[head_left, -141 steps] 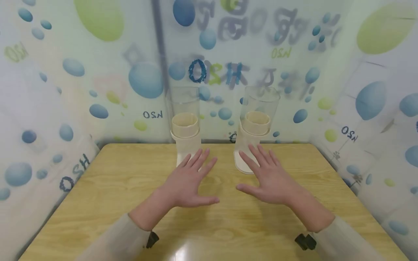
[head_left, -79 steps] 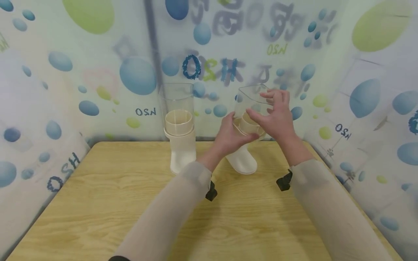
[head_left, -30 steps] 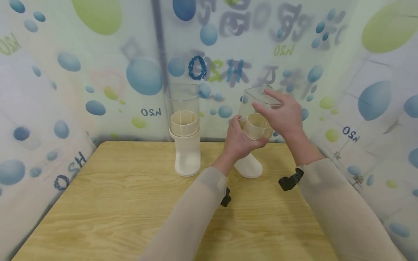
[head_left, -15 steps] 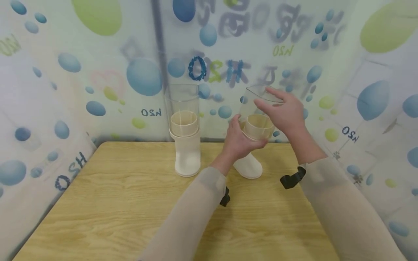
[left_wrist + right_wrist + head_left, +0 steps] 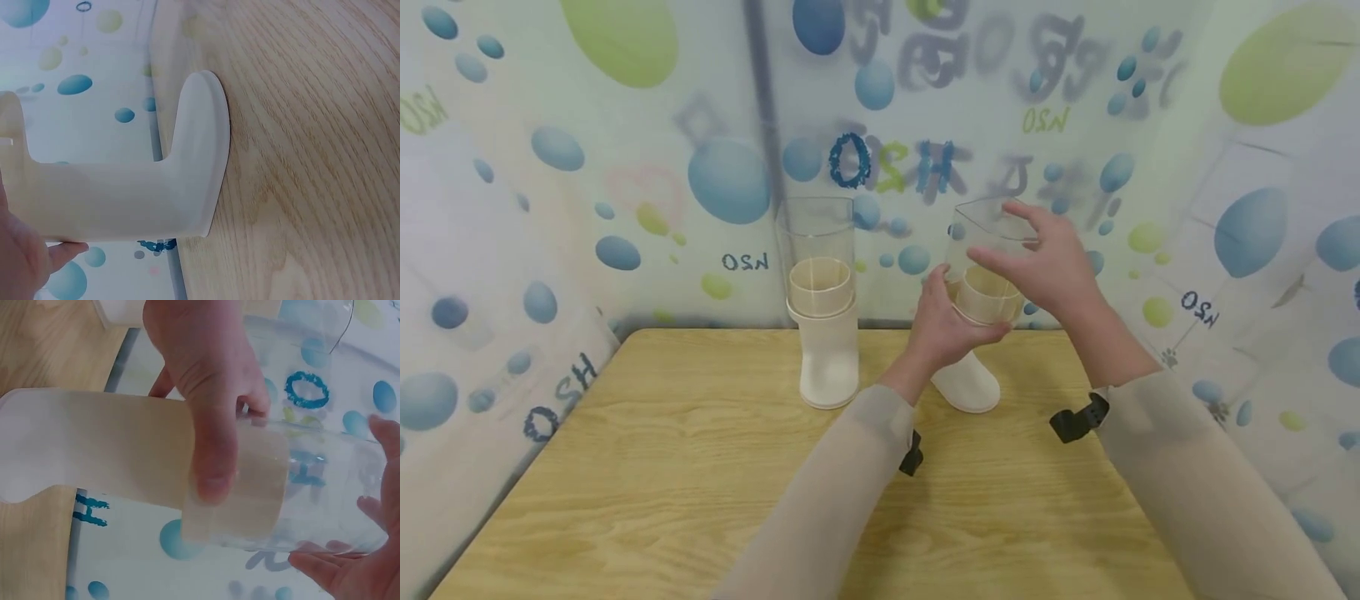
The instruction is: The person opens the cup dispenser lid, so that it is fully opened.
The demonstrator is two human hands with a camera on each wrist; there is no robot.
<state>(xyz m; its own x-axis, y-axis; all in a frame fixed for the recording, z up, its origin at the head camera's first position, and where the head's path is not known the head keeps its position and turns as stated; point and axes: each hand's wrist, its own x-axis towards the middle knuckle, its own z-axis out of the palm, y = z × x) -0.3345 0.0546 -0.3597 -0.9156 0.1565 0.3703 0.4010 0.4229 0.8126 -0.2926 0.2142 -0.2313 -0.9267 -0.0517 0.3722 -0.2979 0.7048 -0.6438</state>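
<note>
On the right, a cream boot-shaped stand carries a clear plastic cylinder around a cream inner ring. My left hand grips this stand at its collar, just under the cylinder. In the right wrist view the thumb of the left hand lies across the collar. My right hand holds the clear cylinder near its top, thumb and fingers spread around its wall. The stand's foot is down at the wooden tabletop in the left wrist view.
A matching stand with its own clear cylinder stands upright to the left. Both are near the back edge of the wooden table. A light curtain printed with blue and green drops hangs behind and at the sides.
Both hands, earlier spread open above the table, have moved to the right-hand stand and taken hold of it. Its foot has turned. Lately the right hand has shifted only slightly.
</note>
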